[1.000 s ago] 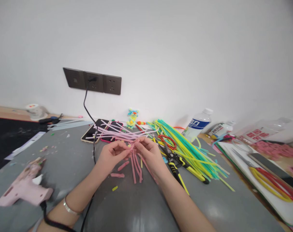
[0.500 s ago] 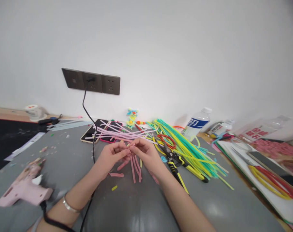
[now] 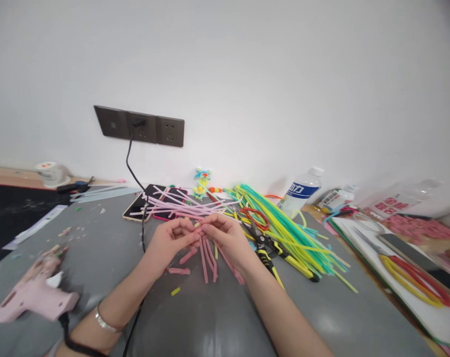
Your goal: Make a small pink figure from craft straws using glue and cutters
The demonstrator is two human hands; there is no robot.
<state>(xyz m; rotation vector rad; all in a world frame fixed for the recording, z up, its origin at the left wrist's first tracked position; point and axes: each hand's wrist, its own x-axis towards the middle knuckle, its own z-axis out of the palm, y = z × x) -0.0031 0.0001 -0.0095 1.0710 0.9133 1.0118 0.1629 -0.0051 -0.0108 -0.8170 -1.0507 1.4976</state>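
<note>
My left hand (image 3: 173,243) and my right hand (image 3: 225,238) meet fingertip to fingertip above the middle of the table. Both are closed in a pinch on a small piece of pink pipe cleaner (image 3: 197,230), mostly covered by the fingers. Just below them, longer pink pipe cleaners (image 3: 210,263) fan out toward me; whether any joins the pinched piece I cannot tell. Short pink pieces (image 3: 179,271) and a yellow scrap (image 3: 176,291) lie near my left hand. Behind the hands is a loose heap of pale pink pipe cleaners (image 3: 184,204), partly over two phones (image 3: 138,206).
At left lies a pink hot glue gun (image 3: 35,300), its black cord (image 3: 143,228) crossing near my left wrist. Black-and-yellow pliers (image 3: 265,243) and a yellow-green pipe cleaner bundle (image 3: 288,228) lie right. A bottle (image 3: 301,191) and small figure (image 3: 201,183) stand behind; scissors (image 3: 414,277) rest far right.
The hands stay pinched together at nearly the same spot, with only slight finger movement. My right forearm has shifted a little, showing more of the pink pipe cleaner beside it.
</note>
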